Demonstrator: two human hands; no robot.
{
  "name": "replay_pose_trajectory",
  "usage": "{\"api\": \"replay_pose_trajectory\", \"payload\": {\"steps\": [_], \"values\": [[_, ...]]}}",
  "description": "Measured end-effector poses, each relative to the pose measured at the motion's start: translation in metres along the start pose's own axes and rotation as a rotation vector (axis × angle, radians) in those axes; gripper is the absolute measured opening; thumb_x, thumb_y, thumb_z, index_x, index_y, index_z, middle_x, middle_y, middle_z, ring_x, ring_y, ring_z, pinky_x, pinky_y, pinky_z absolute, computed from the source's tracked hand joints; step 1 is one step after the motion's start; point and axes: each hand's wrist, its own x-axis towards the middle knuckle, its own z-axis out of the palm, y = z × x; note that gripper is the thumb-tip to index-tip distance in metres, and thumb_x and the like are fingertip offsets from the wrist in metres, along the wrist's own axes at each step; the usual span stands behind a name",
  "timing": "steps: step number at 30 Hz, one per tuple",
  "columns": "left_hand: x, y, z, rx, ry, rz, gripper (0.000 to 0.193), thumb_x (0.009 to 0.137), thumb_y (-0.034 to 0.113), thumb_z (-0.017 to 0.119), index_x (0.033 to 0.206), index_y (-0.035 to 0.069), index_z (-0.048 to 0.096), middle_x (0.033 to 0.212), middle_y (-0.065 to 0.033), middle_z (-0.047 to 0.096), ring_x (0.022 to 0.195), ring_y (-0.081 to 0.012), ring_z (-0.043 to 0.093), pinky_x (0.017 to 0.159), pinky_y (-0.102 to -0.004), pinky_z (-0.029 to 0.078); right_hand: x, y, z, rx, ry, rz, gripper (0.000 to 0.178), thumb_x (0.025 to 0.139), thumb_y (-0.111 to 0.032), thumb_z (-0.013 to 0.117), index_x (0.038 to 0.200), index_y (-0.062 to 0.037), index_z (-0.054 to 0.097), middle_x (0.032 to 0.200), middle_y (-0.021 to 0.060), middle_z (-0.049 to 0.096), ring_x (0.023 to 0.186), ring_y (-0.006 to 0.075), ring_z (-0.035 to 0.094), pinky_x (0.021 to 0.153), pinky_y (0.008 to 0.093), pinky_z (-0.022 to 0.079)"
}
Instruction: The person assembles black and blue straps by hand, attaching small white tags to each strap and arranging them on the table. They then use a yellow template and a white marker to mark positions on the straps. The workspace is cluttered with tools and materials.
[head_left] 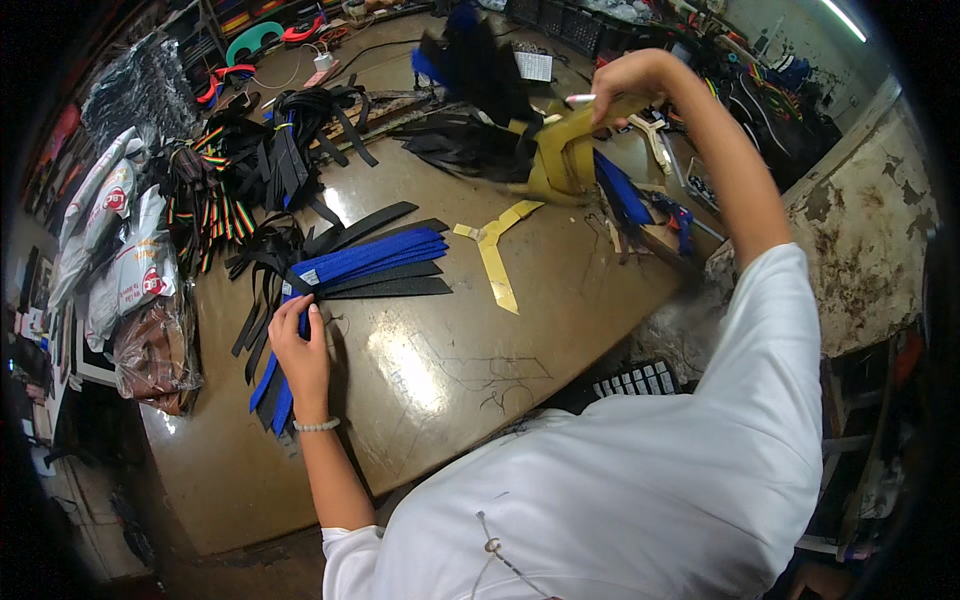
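The left hand (298, 345) lies flat on a fan of blue and black straps (355, 268) near the left edge of the table (440, 400), its fingers (290, 312) pressed together and laid over the narrow end of the bundle, pinning it to the tabletop. The straps spread out from under the hand toward the middle of the table, blue ones on top, black ones beneath and to the side, while their lower ends run past the wrist toward the near left edge. A bead bracelet (317, 425) sits on that wrist.

The right hand (630, 82) is raised over the far right part of the table. Its fingers are closed around a tan Y-shaped piece (565, 150) together with a thin white pen (580, 99); the piece is blurred, so its exact outline is hard to tell. A second tan Y-shaped piece (495, 250) lies flat on the table between the two hands, just beside the tips of the fanned straps.

More black straps (285, 150) are heaped at the far left of the table, with striped straps (205, 205) next to them and white plastic bags (120, 230) stacked off the left edge.
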Motion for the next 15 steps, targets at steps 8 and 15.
{"api": "replay_pose_trajectory", "payload": {"steps": [8,15], "values": [[-0.010,0.047,0.016,-0.384,-0.246,-0.240,0.016,0.092,0.011,0.060,0.101,0.001,0.069,0.103,-0.0083,0.067,0.087,-0.0191,0.062,0.078,-0.0293,0.048,-0.056,-0.044,0.042,-0.281,0.262,-0.285,0.025,0.083,-0.024,0.066,0.091,-0.0001,0.070,0.067,0.0034,0.063,0.056,0.0110,0.057,0.053,0.0279,0.046],[-0.034,0.084,0.032,-1.685,-0.657,-0.669,0.051,0.100,0.035,0.044,0.135,-0.003,0.040,0.124,-0.0207,0.057,0.115,-0.0279,0.058,0.094,-0.0392,0.050,-0.047,-0.114,0.259,-0.448,0.457,-0.801,0.040,0.075,-0.038,0.068,0.086,-0.0004,0.070,0.077,0.0169,0.066,0.071,0.0323,0.067,0.062,0.0426,0.054]]}}
